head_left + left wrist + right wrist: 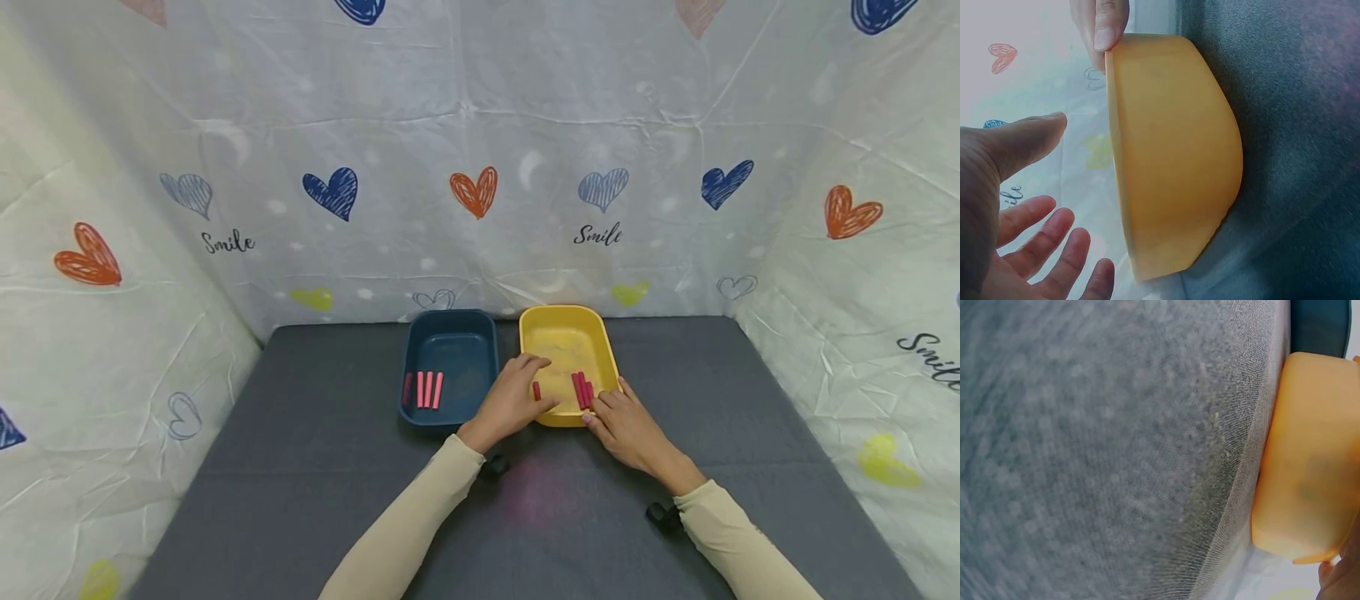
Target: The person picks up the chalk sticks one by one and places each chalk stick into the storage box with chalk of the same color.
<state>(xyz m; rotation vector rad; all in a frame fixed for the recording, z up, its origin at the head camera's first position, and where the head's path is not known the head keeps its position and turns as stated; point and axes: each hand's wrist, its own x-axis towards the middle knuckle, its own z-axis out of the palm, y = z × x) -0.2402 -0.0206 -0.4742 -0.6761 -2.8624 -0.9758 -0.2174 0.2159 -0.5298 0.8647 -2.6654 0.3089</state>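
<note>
In the head view my left hand (pixel 513 396) hovers over the left side of the yellow tray (pixel 562 350), thumb and fingers spread apart. Its fingers (pixel 1057 275) are loose and bare of any object in the left wrist view. A short dark-pink stick (pixel 536 391), chalk-like in look, lies beside that hand. At the tray's front right corner, my right hand (pixel 630 427) grips the rim, thumb on the outer front wall. Close to its fingertips lie several dark-pink sticks (pixel 582 390) side by side on the tray floor.
To the left stands a dark blue tray (pixel 457 354) with several lighter pink sticks (pixel 429 390) and a dark one against its left wall. Both trays sit near the back edge of the grey-covered table (pixel 337 467). A heart-printed white curtain (pixel 405 150) hangs behind and at both sides.
</note>
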